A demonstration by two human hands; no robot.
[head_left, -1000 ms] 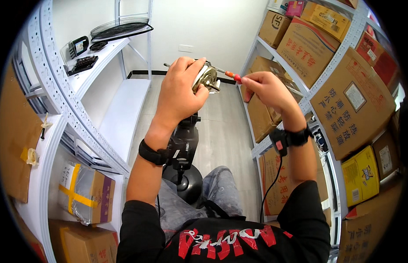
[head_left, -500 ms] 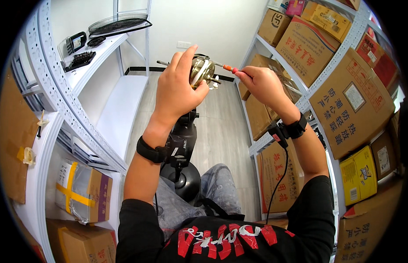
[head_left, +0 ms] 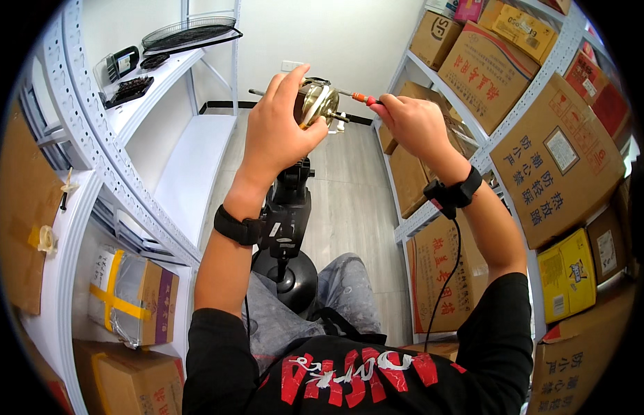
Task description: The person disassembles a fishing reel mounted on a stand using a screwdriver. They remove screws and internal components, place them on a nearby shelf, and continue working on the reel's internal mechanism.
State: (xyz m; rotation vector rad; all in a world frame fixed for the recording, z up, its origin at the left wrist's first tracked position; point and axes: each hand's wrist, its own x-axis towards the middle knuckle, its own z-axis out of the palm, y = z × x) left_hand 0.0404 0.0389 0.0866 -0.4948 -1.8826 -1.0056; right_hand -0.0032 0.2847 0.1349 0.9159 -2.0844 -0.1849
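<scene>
A round brass-coloured electric motor (head_left: 325,102) with a metal shaft is at the top of a black stand (head_left: 284,228). My left hand (head_left: 277,135) is closed around the motor's left side, thumb at its lower edge and fingers over the top. From the right, my right hand (head_left: 417,124) pinches the handle of a screwdriver (head_left: 360,98) with orange and red bands. Its thin shaft points left at the motor's upper right edge; the exact spot where the tip meets it is too small to make out.
On the left shelf sit a black wire fan grille (head_left: 190,36), a black bit tray (head_left: 130,91) and its case lid (head_left: 123,63). Cardboard boxes (head_left: 488,76) fill the right rack. A taped box (head_left: 139,297) stands low left. The stand's round base (head_left: 287,283) is between my legs.
My right hand has turned and shifted slightly on the screwdriver handle, with the fingers in a different position. My left hand keeps its hold on the motor. The view has tilted a little.
</scene>
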